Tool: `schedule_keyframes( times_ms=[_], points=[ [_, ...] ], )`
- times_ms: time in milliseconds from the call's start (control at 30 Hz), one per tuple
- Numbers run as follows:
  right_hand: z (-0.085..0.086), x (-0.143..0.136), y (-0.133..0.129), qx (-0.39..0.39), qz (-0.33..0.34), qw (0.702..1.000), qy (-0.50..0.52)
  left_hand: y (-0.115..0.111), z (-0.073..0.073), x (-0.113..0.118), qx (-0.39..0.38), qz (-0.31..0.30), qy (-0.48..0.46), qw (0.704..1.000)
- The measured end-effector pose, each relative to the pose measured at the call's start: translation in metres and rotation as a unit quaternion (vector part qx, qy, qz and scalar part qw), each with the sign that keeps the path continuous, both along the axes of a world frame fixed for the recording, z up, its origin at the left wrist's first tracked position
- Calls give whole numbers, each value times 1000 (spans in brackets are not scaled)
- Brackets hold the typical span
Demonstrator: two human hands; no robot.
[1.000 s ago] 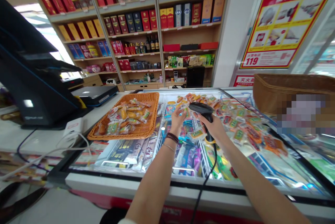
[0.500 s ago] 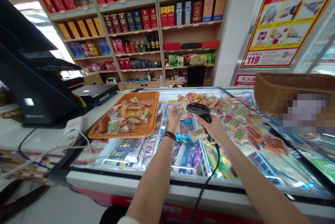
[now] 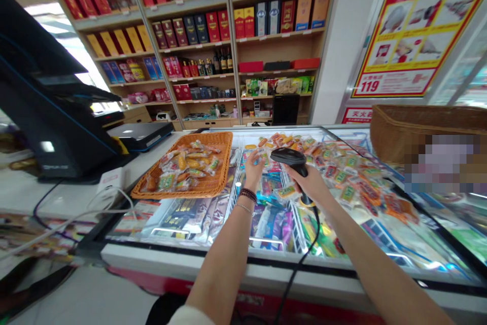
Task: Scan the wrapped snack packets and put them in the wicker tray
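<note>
My right hand (image 3: 310, 183) grips a black handheld barcode scanner (image 3: 289, 155) by its handle, its head turned left towards my other hand. A black cable hangs from the handle over the front edge of the freezer. Just left of the scanner head is my left hand (image 3: 254, 167), its fingers curled together; what they hold, if anything, is hard to make out. Small wrapped snacks (image 3: 348, 193) lie loose on the glass top of the chest freezer (image 3: 178, 260). To the left, an orange wicker tray (image 3: 224, 163) holds several more wrapped snacks (image 3: 186, 163).
A black checkout machine (image 3: 64, 132), a flat scale (image 3: 142, 135) and a white box with cables (image 3: 111, 180) stand on the left counter. A brown basket (image 3: 391, 132) stands at right. Shelves of boxed goods (image 3: 190, 28) line the back wall.
The view has shifted very slightly. Both hands and the scanner stay nearly in place, with the left fingers a little altered near the scanner head.
</note>
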State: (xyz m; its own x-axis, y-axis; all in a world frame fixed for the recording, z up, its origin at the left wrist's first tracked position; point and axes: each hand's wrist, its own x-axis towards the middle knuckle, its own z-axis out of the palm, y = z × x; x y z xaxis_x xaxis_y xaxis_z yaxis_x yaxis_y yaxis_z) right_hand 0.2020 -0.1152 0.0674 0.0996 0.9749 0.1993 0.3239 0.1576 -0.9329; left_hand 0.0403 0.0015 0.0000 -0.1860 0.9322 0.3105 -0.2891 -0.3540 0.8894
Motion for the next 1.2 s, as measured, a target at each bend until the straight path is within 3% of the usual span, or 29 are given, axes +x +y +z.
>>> schedule_keyframes(
  times_ms=[100, 200, 367, 467, 600, 667, 733, 800, 900, 1000, 1067, 1200],
  points=[
    [5, -6, 6, 5, 23, 995, 99, -7, 18, -1, -10, 9, 7, 1000],
    [16, -18, 16, 16, 44, 987, 153, -12, 43, -19, -1, 12, 31, 999],
    [38, -57, 32, 36, 96, 978, 183, -29, 85, -96, 24, 139, 159, 977],
    [45, -86, 33, 41, 133, 974, 179, -50, 96, -157, 1, 236, 295, 926],
    [46, -116, 32, 32, 162, 972, 165, -77, 96, -229, -58, 316, 400, 858],
    [45, -121, 31, 30, 163, 972, 169, -86, 96, -249, -29, 369, 449, 813],
    [45, -118, 30, 32, 162, 971, 171, -90, 101, -254, 27, 419, 482, 769],
    [48, -105, 28, 40, 154, 971, 177, -90, 109, -239, 83, 437, 495, 746],
    [54, -72, 19, 55, 107, 970, 210, -85, 120, -184, 150, 383, 506, 758],
    [55, -31, 8, 80, 36, 968, 234, -77, 118, -107, 202, 246, 522, 791],
    [51, -4, 0, 89, -14, 966, 242, -73, 108, -56, 215, 126, 541, 803],
    [30, 39, -13, 71, -99, 959, 254, -71, 73, 18, 121, -71, 605, 784]
  ],
)
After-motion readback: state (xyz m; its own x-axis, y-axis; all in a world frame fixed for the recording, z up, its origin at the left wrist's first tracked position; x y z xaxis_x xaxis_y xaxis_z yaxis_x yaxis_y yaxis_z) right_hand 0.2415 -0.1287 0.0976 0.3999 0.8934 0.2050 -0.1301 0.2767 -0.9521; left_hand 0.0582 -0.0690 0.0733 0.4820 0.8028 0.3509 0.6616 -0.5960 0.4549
